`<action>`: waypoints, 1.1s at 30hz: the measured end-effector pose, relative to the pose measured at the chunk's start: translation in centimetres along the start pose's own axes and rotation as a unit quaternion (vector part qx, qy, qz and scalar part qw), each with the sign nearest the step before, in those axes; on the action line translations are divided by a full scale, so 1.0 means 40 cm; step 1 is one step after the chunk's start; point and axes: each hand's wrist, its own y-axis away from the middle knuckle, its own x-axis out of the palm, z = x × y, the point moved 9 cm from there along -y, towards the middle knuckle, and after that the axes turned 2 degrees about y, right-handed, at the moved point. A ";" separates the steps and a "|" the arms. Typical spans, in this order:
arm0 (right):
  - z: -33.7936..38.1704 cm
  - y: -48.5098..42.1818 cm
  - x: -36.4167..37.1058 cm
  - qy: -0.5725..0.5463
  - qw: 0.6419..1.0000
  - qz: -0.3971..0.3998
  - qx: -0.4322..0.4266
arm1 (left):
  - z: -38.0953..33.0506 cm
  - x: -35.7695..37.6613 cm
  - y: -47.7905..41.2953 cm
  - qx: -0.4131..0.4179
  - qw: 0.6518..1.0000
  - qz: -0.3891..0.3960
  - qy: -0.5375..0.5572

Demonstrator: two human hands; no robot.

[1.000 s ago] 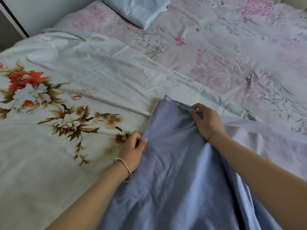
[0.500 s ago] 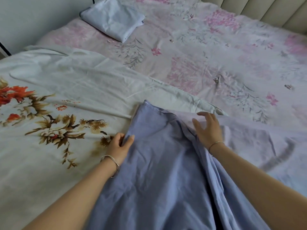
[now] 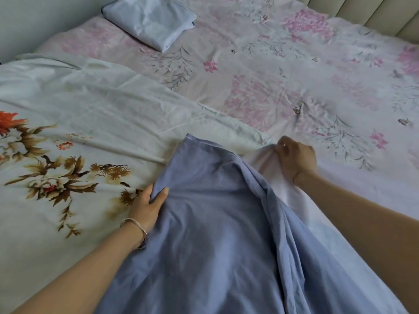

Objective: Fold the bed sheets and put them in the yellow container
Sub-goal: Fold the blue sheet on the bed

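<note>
Right now my left hand [image 3: 147, 206] is pinched shut on the left edge of the plain blue cotton bed sheet [image 3: 204, 234], thumb on top and fingers tucked under the hem, low on the bed and close in to me. My right hand [image 3: 294, 156] is closed in a fist further out and to the right, bunching a pale lilac-white layer of fabric [image 3: 285, 184] that I take to be the lighter side or a second ply of the same sheet; I cannot tell which.

Between the two hands the blue sheet rises to a peaked corner [image 3: 189, 138], and its long axis runs from that peak back toward me and off the bottom of the view. So the cloth lies mostly behind and below both hands, with the free corner just ahead of the left hand and to the left of the right one. My left hand is the nearer to that corner.

Under all this lies a white sheet printed with orange and brown flowers [image 3: 68, 155], spread flat, and beyond it the pink floral bed cover [image 3: 294, 75]. A folded pale blue sheet [image 3: 152, 21] rests near the far edge. No yellow container shows, so I judge folding is in hand.
</note>
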 end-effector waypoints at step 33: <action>0.201 -0.046 0.153 -0.304 0.932 0.145 0.130 | 0.043 -0.005 -0.032 -0.032 0.999 0.017 0.012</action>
